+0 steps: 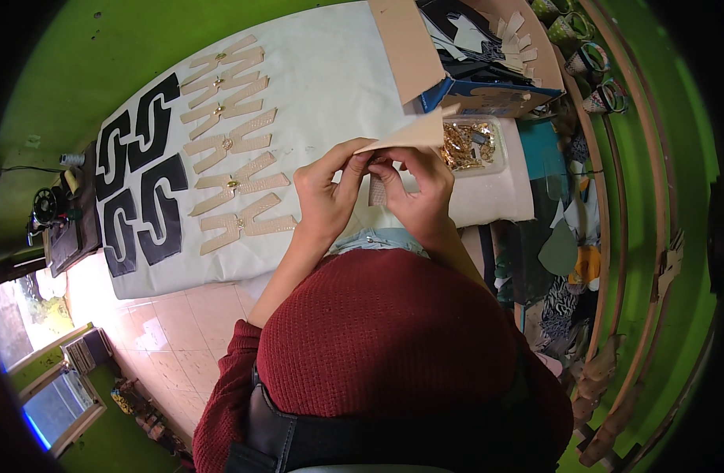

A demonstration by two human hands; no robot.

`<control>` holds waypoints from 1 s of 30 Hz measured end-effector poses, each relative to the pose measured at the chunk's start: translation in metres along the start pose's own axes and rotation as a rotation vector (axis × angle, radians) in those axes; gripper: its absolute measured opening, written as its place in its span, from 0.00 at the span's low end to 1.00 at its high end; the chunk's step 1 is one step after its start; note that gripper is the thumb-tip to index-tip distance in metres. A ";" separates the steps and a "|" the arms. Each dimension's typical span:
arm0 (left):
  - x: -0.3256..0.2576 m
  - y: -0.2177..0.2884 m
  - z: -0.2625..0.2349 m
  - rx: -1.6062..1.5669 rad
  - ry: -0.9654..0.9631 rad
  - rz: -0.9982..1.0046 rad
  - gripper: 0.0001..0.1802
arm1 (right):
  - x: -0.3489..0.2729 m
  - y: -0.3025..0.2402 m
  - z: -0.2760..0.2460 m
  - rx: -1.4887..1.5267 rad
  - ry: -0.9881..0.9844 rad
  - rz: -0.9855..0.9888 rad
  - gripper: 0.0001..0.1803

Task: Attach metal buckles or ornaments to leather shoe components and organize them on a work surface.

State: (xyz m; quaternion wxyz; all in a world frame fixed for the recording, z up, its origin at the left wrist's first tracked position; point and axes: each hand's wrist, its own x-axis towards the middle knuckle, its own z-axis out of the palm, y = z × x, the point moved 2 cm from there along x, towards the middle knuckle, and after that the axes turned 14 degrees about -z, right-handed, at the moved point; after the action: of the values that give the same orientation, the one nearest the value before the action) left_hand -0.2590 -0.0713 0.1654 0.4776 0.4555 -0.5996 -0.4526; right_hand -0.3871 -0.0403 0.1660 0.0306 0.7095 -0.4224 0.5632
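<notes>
A beige leather-like strap piece (409,135) is held up in front of me between both hands. My left hand (330,188) pinches it with thumb and fingers. My right hand (419,188) closes on it from the other side, the fingertips of both hands nearly meeting. A textured end hangs below the fingers. Whether a small metal part sits between the fingertips is hidden. To the left, a column of beige X-shaped strap pieces (244,184) lies on the white table (330,87), several with gold-coloured fittings at their middles.
Several black S-shaped pieces (159,209) lie at the table's left. A clear tray of gold-coloured fittings (474,146) stands beside my right hand. Behind it is an open cardboard box (500,98) of cut scraps. A sewing machine (51,206) stands far left; fabric pieces lie at right.
</notes>
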 end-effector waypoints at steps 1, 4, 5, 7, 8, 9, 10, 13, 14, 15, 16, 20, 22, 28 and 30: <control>0.001 -0.002 0.000 -0.032 -0.031 -0.020 0.08 | 0.001 0.000 -0.002 -0.008 -0.027 0.028 0.12; 0.001 -0.006 -0.001 -0.064 -0.065 -0.063 0.08 | -0.006 0.005 0.000 0.030 -0.017 0.131 0.13; 0.001 -0.008 -0.001 -0.064 -0.065 -0.084 0.08 | -0.009 0.008 -0.001 0.089 -0.065 0.257 0.15; 0.002 -0.015 -0.001 -0.062 -0.059 -0.109 0.08 | -0.015 0.012 0.001 0.148 -0.111 0.384 0.17; 0.002 -0.018 -0.001 -0.061 -0.052 -0.132 0.09 | -0.020 0.016 0.003 0.197 -0.001 0.441 0.21; 0.002 -0.018 0.000 -0.061 -0.054 -0.133 0.09 | -0.022 0.019 0.005 0.246 0.110 0.499 0.25; 0.002 -0.018 0.001 -0.100 -0.068 -0.141 0.09 | -0.021 0.018 0.005 0.245 0.111 0.500 0.25; 0.002 -0.021 0.001 -0.139 -0.098 -0.163 0.09 | -0.013 0.011 0.004 0.701 0.048 0.652 0.27; 0.001 -0.022 0.002 -0.139 -0.113 -0.177 0.09 | -0.015 0.011 0.003 0.702 0.047 0.652 0.27; 0.002 -0.021 0.001 -0.139 -0.116 -0.177 0.09 | -0.018 0.012 0.004 0.764 0.035 0.681 0.25; 0.003 -0.019 0.001 -0.130 -0.122 -0.156 0.09 | -0.019 0.013 0.005 0.826 0.022 0.708 0.24; 0.003 -0.021 -0.001 -0.129 -0.122 -0.258 0.11 | -0.012 0.010 0.001 0.776 0.048 0.729 0.25; 0.003 -0.018 0.000 -0.155 -0.111 -0.256 0.12 | -0.013 0.005 0.001 0.794 0.084 0.769 0.31; 0.000 -0.002 0.002 -0.163 -0.066 -0.236 0.13 | -0.010 0.004 -0.004 0.270 0.035 0.259 0.21; 0.000 -0.001 0.001 -0.161 -0.051 -0.233 0.13 | -0.010 0.004 -0.003 0.292 0.046 0.280 0.17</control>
State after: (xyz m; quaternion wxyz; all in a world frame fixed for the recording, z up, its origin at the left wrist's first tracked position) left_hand -0.2603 -0.0710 0.1641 0.4416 0.4704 -0.5163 -0.5632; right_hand -0.3922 -0.0355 0.1569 -0.1418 0.6276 -0.4300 0.6333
